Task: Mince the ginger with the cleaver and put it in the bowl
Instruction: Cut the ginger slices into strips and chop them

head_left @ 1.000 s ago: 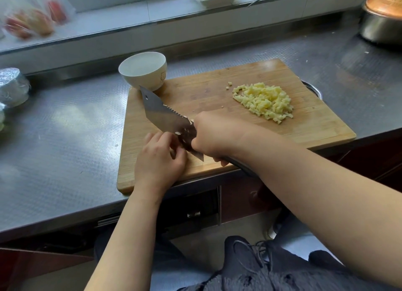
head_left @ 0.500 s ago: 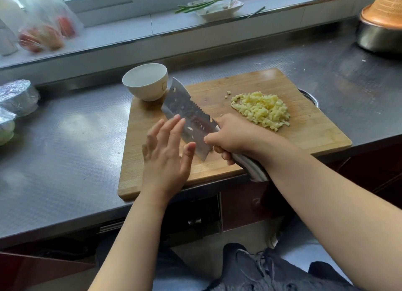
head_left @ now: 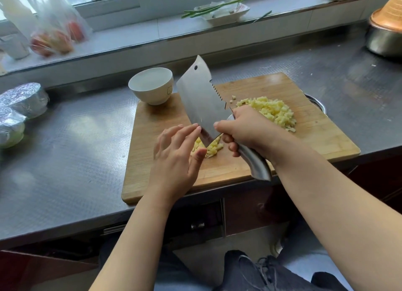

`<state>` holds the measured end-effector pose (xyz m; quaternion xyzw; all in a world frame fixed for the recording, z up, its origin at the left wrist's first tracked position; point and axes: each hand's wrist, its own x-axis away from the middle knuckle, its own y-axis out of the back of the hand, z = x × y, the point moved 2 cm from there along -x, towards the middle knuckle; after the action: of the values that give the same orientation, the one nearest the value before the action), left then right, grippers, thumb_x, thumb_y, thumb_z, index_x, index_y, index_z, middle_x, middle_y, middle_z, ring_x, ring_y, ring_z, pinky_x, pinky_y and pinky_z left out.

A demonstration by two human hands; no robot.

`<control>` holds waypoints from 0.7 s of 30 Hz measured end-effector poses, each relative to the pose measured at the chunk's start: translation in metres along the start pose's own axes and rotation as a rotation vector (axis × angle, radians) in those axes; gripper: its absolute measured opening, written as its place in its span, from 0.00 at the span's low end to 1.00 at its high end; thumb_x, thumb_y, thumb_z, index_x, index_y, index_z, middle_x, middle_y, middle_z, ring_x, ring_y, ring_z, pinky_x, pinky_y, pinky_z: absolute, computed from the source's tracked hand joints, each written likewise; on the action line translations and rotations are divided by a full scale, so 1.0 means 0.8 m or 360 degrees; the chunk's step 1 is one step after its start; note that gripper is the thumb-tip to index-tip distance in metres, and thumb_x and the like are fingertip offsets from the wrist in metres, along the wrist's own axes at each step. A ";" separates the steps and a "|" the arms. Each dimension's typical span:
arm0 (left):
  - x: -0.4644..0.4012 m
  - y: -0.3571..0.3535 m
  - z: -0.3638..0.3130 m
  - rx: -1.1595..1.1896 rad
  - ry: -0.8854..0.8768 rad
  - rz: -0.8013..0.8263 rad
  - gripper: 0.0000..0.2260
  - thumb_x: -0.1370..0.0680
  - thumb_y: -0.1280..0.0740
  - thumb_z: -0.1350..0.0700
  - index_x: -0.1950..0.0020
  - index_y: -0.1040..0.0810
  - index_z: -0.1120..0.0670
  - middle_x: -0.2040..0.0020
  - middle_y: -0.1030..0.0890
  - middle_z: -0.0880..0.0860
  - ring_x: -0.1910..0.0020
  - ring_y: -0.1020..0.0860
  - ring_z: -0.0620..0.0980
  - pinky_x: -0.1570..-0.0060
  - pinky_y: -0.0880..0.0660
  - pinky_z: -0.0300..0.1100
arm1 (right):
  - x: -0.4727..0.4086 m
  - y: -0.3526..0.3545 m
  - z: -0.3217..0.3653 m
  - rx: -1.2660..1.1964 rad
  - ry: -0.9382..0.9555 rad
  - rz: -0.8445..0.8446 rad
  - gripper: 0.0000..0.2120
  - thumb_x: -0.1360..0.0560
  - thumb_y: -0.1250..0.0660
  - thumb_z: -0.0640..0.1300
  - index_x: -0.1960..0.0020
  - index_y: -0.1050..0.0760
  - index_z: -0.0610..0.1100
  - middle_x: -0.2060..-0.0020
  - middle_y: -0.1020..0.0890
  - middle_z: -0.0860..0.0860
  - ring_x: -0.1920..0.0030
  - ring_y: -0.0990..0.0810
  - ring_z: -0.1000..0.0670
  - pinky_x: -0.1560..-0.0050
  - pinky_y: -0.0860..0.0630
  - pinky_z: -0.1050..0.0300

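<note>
**Cleaver raised on edge over a small heap of ginger**

Low in the frame, two bare forearms reach up to a wooden board point(head_left: 239, 171) on a steel counter point(head_left: 65, 149). The left hand point(head_left: 176, 158) sits centre-left, fingers straight and spread; its fingertips point(head_left: 196, 126) touch the flat of the cleaver point(head_left: 200, 97) near the lower edge, and it holds nothing. The right hand point(head_left: 245, 129), just right of centre, is curled tight round the steel handle, whose butt sticks out toward the lower right.

The blade stands tilted, tip toward the upper middle of the frame, heel down at the board. Right under the heel, between the left thumb and the right knuckles, lies a small heap of ginger point(head_left: 212, 147); the thumb seems to touch its near edge, though blur makes that uncertain. A larger pile point(head_left: 274, 111) of minced ginger lies further up the board, just behind the right hand, with a few stray bits beside it.

At the board's far left corner stands a white bowl point(head_left: 152, 86), just beside the blade; nothing shows inside it. Two foil-covered dishes point(head_left: 20, 100) sit at the left edge. A metal pot point(head_left: 385, 40) is at the upper right. On the sill at top, a plate point(head_left: 224, 13) holds green stalks, and a plastic bag point(head_left: 56, 36) holds reddish produce.
</note>
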<state>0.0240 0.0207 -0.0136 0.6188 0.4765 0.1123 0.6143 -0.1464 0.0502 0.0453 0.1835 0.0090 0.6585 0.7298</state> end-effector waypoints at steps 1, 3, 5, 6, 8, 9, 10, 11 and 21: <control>0.000 -0.001 0.000 -0.0005 -0.0004 0.0017 0.26 0.18 0.52 0.41 0.28 0.29 0.52 0.31 0.27 0.49 0.29 0.36 0.51 0.31 0.40 0.53 | 0.001 -0.001 0.001 0.0025 0.0022 -0.0002 0.04 0.21 0.38 0.40 0.51 0.27 0.39 0.72 0.27 0.48 0.77 0.29 0.53 0.74 0.27 0.58; 0.000 -0.004 0.006 -0.0005 0.0004 -0.0002 0.22 0.18 0.48 0.44 0.33 0.24 0.53 0.35 0.23 0.49 0.33 0.32 0.52 0.34 0.37 0.51 | 0.002 -0.002 0.003 0.0040 0.0069 -0.0033 0.04 0.21 0.38 0.39 0.51 0.27 0.38 0.71 0.28 0.47 0.77 0.29 0.53 0.74 0.27 0.58; 0.001 -0.005 0.017 -0.0003 0.0003 -0.0052 0.17 0.20 0.44 0.48 0.44 0.19 0.53 0.45 0.19 0.49 0.42 0.26 0.53 0.41 0.34 0.47 | 0.003 0.003 0.006 0.0040 0.0092 -0.0064 0.04 0.21 0.38 0.37 0.50 0.27 0.36 0.71 0.28 0.46 0.77 0.29 0.52 0.75 0.27 0.58; 0.001 -0.005 0.023 -0.0009 0.0012 -0.0075 0.15 0.21 0.42 0.49 0.49 0.18 0.53 0.49 0.18 0.49 0.46 0.24 0.54 0.44 0.33 0.47 | 0.003 0.006 0.007 0.0070 0.0084 -0.0060 0.05 0.21 0.39 0.37 0.49 0.27 0.35 0.71 0.28 0.46 0.77 0.29 0.52 0.75 0.27 0.58; -0.002 -0.002 0.034 -0.0013 0.0050 -0.0085 0.11 0.23 0.38 0.51 0.53 0.17 0.54 0.54 0.17 0.49 0.52 0.23 0.54 0.49 0.30 0.48 | 0.004 0.010 0.007 0.0149 0.0033 0.0013 0.07 0.21 0.38 0.37 0.47 0.27 0.34 0.71 0.28 0.46 0.77 0.29 0.52 0.75 0.27 0.58; -0.004 0.001 0.037 -0.0010 0.0066 -0.0092 0.08 0.24 0.35 0.53 0.55 0.17 0.54 0.56 0.17 0.49 0.54 0.23 0.54 0.51 0.28 0.49 | 0.005 0.010 0.007 0.0181 0.0006 0.0066 0.08 0.21 0.38 0.38 0.46 0.27 0.34 0.72 0.28 0.47 0.77 0.30 0.52 0.75 0.27 0.57; -0.006 0.005 0.040 -0.0010 0.0072 -0.0103 0.04 0.25 0.31 0.55 0.56 0.17 0.53 0.57 0.17 0.49 0.55 0.24 0.54 0.53 0.27 0.49 | 0.005 0.008 0.006 0.0210 -0.0016 0.0120 0.07 0.21 0.37 0.38 0.46 0.27 0.34 0.72 0.28 0.47 0.77 0.30 0.51 0.74 0.27 0.57; -0.008 0.010 0.041 -0.0012 0.0076 -0.0109 0.01 0.26 0.28 0.57 0.57 0.17 0.53 0.59 0.18 0.48 0.56 0.25 0.53 0.54 0.27 0.48 | 0.006 0.005 0.004 0.0237 -0.0032 0.0167 0.07 0.21 0.37 0.39 0.47 0.27 0.35 0.73 0.28 0.47 0.77 0.29 0.51 0.74 0.26 0.57; -0.003 0.029 0.053 0.0067 0.0154 -0.0293 0.05 0.24 0.31 0.64 0.53 0.19 0.54 0.58 0.18 0.47 0.57 0.25 0.50 0.57 0.32 0.38 | -0.002 -0.014 -0.010 0.0221 -0.0121 0.0425 0.03 0.21 0.37 0.39 0.51 0.26 0.39 0.76 0.29 0.49 0.79 0.30 0.53 0.75 0.27 0.59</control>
<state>0.0639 -0.0041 -0.0018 0.5790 0.5628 0.0751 0.5852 -0.1380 0.0504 0.0343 0.2579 0.0024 0.7401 0.6211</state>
